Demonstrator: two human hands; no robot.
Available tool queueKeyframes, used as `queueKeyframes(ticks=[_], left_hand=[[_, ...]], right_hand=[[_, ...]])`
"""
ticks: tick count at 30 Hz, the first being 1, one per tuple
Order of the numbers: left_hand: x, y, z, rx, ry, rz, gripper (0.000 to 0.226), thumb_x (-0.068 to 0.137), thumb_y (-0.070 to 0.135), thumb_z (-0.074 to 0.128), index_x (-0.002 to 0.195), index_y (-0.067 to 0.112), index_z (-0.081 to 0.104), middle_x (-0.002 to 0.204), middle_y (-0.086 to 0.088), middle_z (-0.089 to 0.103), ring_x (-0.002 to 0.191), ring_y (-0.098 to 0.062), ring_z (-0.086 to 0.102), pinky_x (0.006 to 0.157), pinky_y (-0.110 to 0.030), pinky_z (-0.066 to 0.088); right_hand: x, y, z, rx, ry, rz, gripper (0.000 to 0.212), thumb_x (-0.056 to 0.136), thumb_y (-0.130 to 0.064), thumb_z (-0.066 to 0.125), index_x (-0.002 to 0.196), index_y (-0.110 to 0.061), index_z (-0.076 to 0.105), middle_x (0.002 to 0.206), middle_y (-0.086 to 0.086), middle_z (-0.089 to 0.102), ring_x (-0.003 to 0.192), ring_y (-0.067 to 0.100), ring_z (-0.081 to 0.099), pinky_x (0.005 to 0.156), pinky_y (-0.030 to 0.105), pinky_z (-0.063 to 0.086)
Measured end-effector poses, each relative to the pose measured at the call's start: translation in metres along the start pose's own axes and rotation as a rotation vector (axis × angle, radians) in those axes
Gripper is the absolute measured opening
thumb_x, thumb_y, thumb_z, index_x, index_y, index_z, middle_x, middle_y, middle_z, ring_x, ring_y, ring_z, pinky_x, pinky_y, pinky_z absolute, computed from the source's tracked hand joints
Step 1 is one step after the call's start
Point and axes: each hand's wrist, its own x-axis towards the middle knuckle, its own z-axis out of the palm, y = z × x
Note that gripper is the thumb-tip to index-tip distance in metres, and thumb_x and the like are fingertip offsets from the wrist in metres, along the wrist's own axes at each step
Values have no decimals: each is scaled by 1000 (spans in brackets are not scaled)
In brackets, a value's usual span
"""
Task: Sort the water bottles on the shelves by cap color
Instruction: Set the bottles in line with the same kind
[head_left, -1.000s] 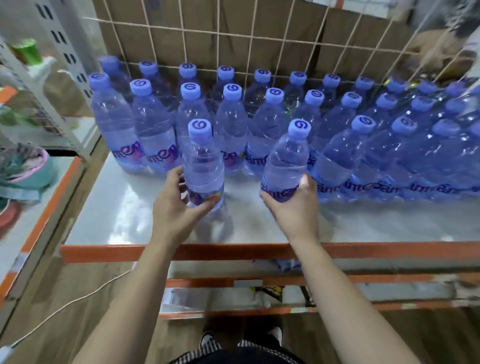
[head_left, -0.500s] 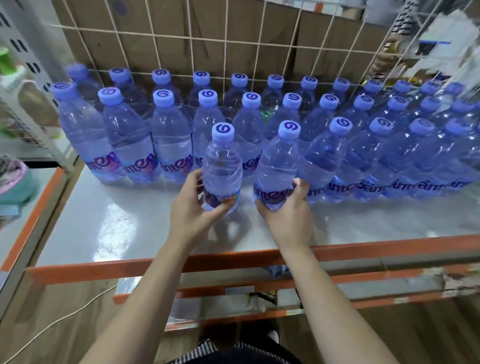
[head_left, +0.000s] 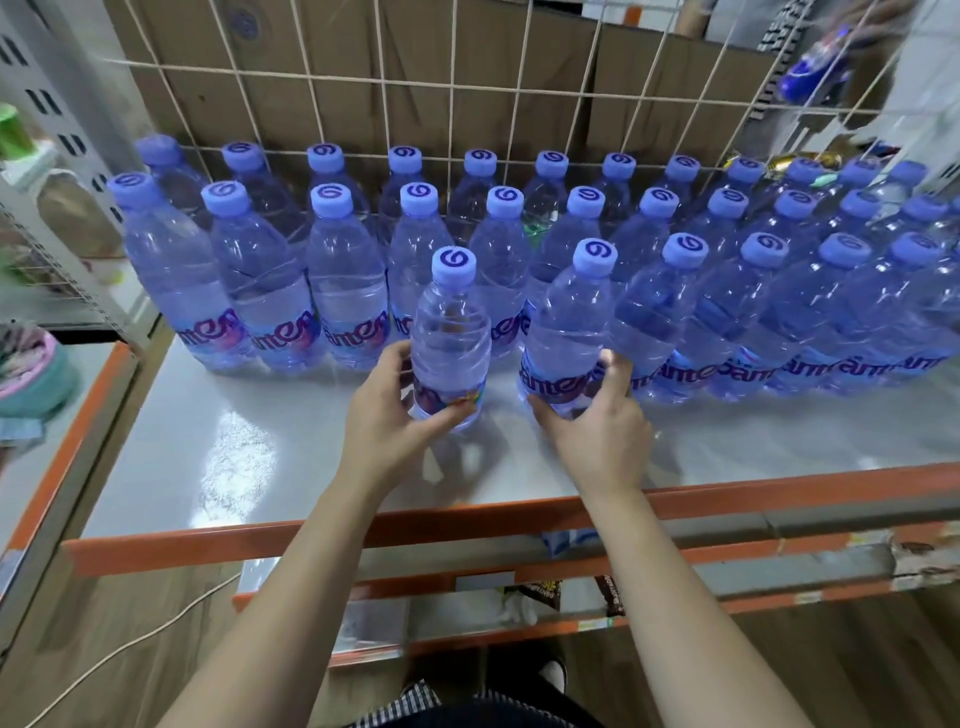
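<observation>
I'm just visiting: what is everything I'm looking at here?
shelf: one, pale grey, orange edge
water bottles: roughly thirty, clear with blue caps, three rows on the shelf
left bottle: one, blue cap, in front of the rows
right bottle: one, blue cap, tilted, at the front row's left end
wire grid: one, cream, behind the bottles
cardboard boxes: several, brown, behind the grid
cable: one, white, floor at lower left
left hand: grips left bottle
right hand: grips right bottle

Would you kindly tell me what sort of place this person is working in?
Probably a small shop or stockroom: rows of identical blue-capped water bottles stand on an orange-edged metal shelf, a wire grid backs it with cardboard behind, and packaged goods lie on the level below.
</observation>
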Motion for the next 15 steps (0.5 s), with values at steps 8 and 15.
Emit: queueKeyframes(ticks=[8, 15], left_hand=[[3, -5, 0, 127, -18, 8, 68, 55, 33, 87, 114, 27, 53, 104, 18, 66, 94, 1, 63, 82, -36, 57], [19, 7, 34, 455, 79, -23, 88, 45, 61, 87, 111, 14, 52, 105, -2, 56, 101, -19, 51, 73, -28, 40]], right_hand=[[2, 16, -2, 57, -102, -43, 53, 77, -38, 81, 107, -1, 57, 88, 16, 71, 79, 37, 68, 60, 30, 40], [7, 28, -8, 112, -250, -68, 30, 80, -30, 78, 96, -8, 64, 95, 9, 71, 89, 30, 65, 72, 33, 48]])
